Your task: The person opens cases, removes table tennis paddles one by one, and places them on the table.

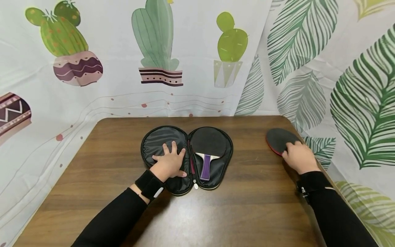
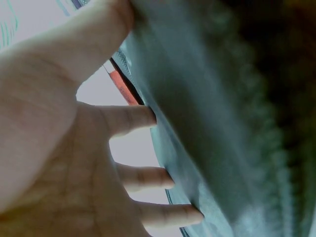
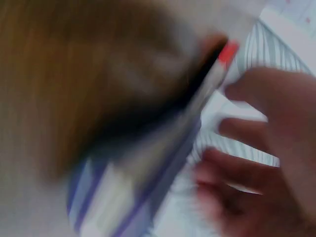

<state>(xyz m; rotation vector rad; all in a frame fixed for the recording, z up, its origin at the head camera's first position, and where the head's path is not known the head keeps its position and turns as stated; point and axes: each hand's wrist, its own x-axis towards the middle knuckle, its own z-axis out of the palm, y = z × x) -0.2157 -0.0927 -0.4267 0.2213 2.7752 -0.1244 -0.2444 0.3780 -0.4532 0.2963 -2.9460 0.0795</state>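
An unzipped black table tennis case lies spread flat, and my left hand (image 1: 169, 161) rests with fingers splayed on its left half (image 1: 151, 144). In the left wrist view the fingertips (image 2: 163, 177) touch the dark lining. The right half holds a table tennis bat (image 1: 210, 140), black face up, its purple handle toward me. At the table's right side, my right hand (image 1: 299, 157) is over the handle end of a second bat (image 1: 279, 139), black on top with a red edge. The right wrist view, blurred, shows loosely bent fingers beside that bat's striped handle (image 3: 133, 187).
Both bats and the case are on a brown wooden table (image 1: 247, 206). A white cloth (image 1: 197, 41) printed with cacti and leaves hangs behind it and down the right side. The second bat lies close to the table's right edge.
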